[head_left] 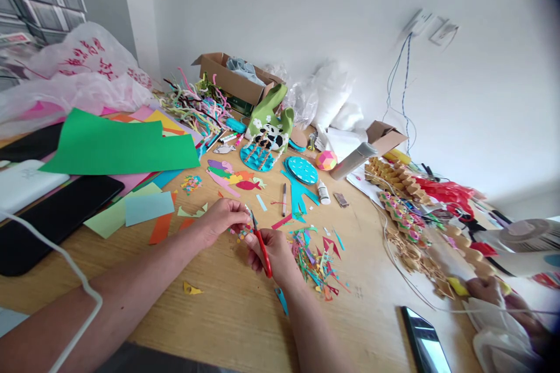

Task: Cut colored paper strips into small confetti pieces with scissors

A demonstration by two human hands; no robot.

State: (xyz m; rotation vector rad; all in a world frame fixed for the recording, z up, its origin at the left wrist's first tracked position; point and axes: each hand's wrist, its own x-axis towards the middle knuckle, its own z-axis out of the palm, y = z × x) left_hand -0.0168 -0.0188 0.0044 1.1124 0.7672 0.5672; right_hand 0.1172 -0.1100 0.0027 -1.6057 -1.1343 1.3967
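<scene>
Red-handled scissors are gripped in my right hand, their blades pointing up and away toward my left fingertips. My left hand is closed in a pinch beside the blades; the tiny pale piece in its fingertips is too small to make out. Small coloured paper bits lie under the hands. To the right of my right hand spreads a pile of colourful paper scraps. Cut paper fish in several colours lie beyond my hands, near a pen and a blue paper cutout.
Green paper sheets and a black phone-like slab lie left. Pipe cleaners, a cardboard box and a panda bag stand behind. A glue bottle, a phone and another person's hand are right.
</scene>
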